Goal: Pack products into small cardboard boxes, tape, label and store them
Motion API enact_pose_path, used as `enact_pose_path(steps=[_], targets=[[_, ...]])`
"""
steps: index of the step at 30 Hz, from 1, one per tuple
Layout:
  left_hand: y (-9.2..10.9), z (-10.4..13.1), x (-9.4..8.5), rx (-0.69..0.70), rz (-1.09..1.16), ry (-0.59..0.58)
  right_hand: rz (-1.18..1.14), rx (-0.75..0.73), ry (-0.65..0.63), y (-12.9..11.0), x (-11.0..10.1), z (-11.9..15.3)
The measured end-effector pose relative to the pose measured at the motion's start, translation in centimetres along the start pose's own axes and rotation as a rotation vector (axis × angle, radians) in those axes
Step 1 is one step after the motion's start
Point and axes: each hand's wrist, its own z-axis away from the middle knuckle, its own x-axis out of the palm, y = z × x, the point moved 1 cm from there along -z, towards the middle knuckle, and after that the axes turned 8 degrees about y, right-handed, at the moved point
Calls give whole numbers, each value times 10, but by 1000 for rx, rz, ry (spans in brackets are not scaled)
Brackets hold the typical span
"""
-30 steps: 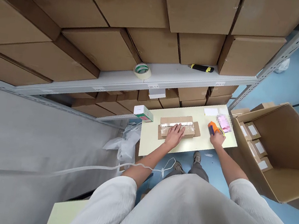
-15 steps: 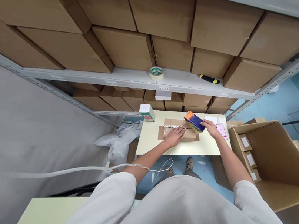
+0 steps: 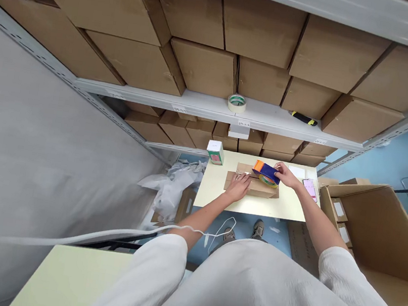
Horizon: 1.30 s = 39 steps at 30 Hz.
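Note:
A small cardboard box (image 3: 260, 188) lies on the pale yellow table (image 3: 213, 195), its flaps spread at the sides. My left hand (image 3: 238, 186) rests on the box's top at the left, fingers stretched out flat. In my right hand (image 3: 285, 175) is a blue and orange tape dispenser (image 3: 268, 173) with a roll of tape in it, held over the right part of the box. Its orange end points left, towards my left hand. Whether the dispenser touches the box I cannot tell.
A white and green carton (image 3: 215, 152) stands at the table's back left, and a phone (image 3: 309, 189) lies at the right. On the shelf are a masking tape roll (image 3: 237, 104) and a utility knife (image 3: 303, 118). A large open carton (image 3: 388, 226) stands right; a white cable (image 3: 115, 233) crosses my left arm.
The view has turned, so the shelf and table appear farther right. My right hand with the tape dispenser is lower and closer to the box. My left hand stays on the box.

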Motion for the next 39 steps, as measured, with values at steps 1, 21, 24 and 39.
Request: enact_pose_path(steps=[1, 21, 24, 39], targets=[[0, 0, 0, 0, -6, -3, 52, -47, -8, -3, 1, 1], [-1, -2, -5, -11, 134, 18, 506, -169, -42, -14, 8, 16], [-5, -8, -11, -120, 280, 80, 504, -143, -56, -11, 4, 16], [6, -44, -40, -558, 1084, 340, 417, -87, -47, -2, -6, 22]])
